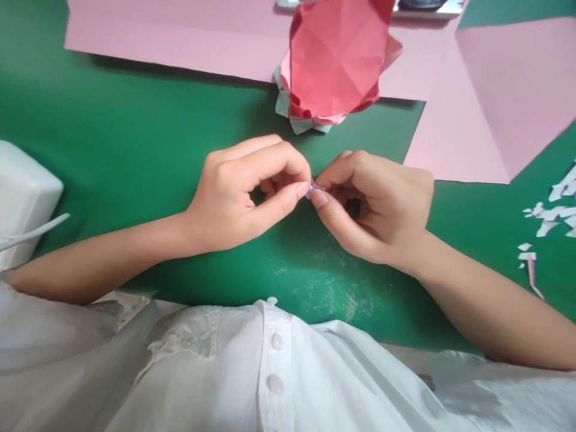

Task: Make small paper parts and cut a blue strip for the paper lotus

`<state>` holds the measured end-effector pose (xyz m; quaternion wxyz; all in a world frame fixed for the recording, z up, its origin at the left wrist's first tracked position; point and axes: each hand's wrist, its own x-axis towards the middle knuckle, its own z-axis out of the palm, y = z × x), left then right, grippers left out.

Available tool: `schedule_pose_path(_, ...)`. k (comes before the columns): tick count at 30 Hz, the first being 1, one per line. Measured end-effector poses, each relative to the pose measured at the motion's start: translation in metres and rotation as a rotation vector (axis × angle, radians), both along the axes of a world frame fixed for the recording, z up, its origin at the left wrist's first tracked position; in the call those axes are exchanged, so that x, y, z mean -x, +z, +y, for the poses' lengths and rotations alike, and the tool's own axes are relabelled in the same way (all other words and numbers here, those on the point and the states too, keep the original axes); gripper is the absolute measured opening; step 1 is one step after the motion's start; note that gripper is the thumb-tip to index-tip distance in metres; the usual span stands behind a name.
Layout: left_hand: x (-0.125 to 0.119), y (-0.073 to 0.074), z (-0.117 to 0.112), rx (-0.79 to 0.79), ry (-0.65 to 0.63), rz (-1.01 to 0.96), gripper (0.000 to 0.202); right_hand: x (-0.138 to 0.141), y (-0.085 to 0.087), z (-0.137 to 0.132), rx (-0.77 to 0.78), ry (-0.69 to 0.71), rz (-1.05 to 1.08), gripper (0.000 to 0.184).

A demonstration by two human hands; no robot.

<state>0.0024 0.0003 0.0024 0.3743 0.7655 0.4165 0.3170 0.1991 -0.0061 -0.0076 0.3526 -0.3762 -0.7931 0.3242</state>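
Observation:
My left hand (254, 189) and my right hand (371, 201) meet over the green table, thumbs and forefingers pinched together. Between the fingertips is a tiny piece of purple paper (316, 186), held from both sides. Most of it is covered by the fingers, so its shape cannot be made out. Just beyond the hands sits a folded paper flower (337, 60), deep pink on top with pale pink and light blue points around its lower edge. Neither hand touches it.
Pink paper sheets (180, 39) lie along the far side, and another creased pink sheet (495, 102) is at the right. White paper scraps (560, 210) are scattered at the right edge. A white box-like object (24, 198) with a cord (40, 230) stands at the left.

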Motion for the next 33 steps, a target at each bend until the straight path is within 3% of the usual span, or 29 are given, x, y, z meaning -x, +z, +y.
schedule_pose_path(18, 0.0013, -0.0022, -0.0004, -0.094, -0.006, 0.067, 0.015, -0.0019, 0.0045, 0.002, 0.084, 0.017, -0.02, 0.013)
schedule_pose_path(33, -0.003, -0.0002, -0.003, -0.09, 0.024, 0.092, 0.017, 0.0041, 0.0043, -0.0006, -0.053, -0.036, -0.055, 0.018)
